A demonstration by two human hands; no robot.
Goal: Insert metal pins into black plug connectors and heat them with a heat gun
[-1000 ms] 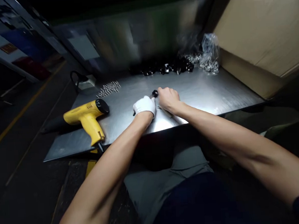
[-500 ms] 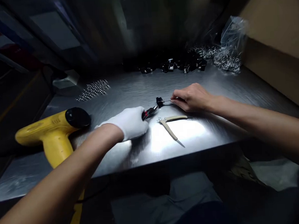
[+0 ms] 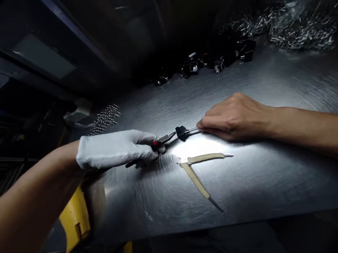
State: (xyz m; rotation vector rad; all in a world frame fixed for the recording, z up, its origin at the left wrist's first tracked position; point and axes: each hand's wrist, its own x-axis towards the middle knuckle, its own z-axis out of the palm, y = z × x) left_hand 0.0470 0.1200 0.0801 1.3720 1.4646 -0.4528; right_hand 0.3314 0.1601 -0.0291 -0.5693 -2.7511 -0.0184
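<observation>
My left hand (image 3: 121, 148), in a white glove, is closed around pliers (image 3: 166, 138) with dark jaws and a bit of red on the handle. The tips of the jaws reach the left side of a small black block-shaped part (image 3: 182, 133); whether they grip it I cannot tell. From the block's right side a thin metal rod (image 3: 192, 129) runs to my bare right hand (image 3: 231, 117), whose fingers pinch its far end. Just below lie cutters (image 3: 199, 180) with cream-coloured handles, spread apart on the metal table (image 3: 162, 203).
Black parts with metal fittings (image 3: 194, 67) line the back of the table. Many small metal pieces (image 3: 303, 30) fill a clear bag at the back right. More small metal pins (image 3: 104, 119) stand at the left, near a yellow tool like a heat gun (image 3: 75, 216).
My view has moved closer and tilted. The gloved hand has turned, showing more of its back, and the pliers still meet the block. My right hand keeps its pinch on the rod.
</observation>
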